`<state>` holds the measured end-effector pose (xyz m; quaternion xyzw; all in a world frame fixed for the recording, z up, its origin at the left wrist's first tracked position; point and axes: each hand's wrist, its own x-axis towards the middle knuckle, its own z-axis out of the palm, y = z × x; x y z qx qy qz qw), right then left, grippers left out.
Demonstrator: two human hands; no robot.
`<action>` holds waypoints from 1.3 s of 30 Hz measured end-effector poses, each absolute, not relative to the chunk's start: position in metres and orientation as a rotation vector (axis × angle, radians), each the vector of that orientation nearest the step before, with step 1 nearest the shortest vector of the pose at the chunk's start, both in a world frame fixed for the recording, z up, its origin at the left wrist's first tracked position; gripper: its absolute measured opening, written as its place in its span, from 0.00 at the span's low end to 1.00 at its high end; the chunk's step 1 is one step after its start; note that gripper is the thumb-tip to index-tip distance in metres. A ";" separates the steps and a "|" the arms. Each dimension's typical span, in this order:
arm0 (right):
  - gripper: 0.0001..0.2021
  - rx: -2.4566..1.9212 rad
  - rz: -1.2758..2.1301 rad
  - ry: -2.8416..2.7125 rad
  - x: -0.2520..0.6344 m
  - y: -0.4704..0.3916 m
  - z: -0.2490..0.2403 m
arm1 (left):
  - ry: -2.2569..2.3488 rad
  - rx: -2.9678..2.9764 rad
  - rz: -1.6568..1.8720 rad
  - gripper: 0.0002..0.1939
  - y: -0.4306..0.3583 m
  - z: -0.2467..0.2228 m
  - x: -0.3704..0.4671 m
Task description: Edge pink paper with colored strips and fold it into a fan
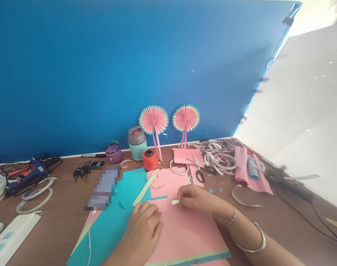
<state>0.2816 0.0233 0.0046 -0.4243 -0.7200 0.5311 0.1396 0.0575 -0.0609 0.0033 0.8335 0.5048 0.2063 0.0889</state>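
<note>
My right hand [194, 198] pinches a short pale yellow-green paper strip [175, 202] between thumb and fingertips, just above a large pink paper sheet [185, 232]. My left hand [143, 231] rests palm down on the left part of that sheet, fingers slightly bent and thumb apart, holding nothing. Yellow and teal paper edges show along the sheet's near side. Teal paper [107, 229] lies to the left under my left forearm. Beyond my left fingertips are a longer pale yellow strip [146, 187] and a thin teal strip [158, 198].
Two round pleated fans [153, 120] lean on the blue wall. Scissors [199, 173], an orange thread spool [150, 159], a teal flask [137, 144] and white tape coils [221, 160] stand or lie behind. A blue glue gun [32, 171] sits left; a dark one [290, 184] right.
</note>
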 end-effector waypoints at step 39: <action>0.09 -1.454 1.214 -2.008 0.263 0.010 0.012 | 1.983 1.845 0.677 0.09 -0.029 0.009 0.028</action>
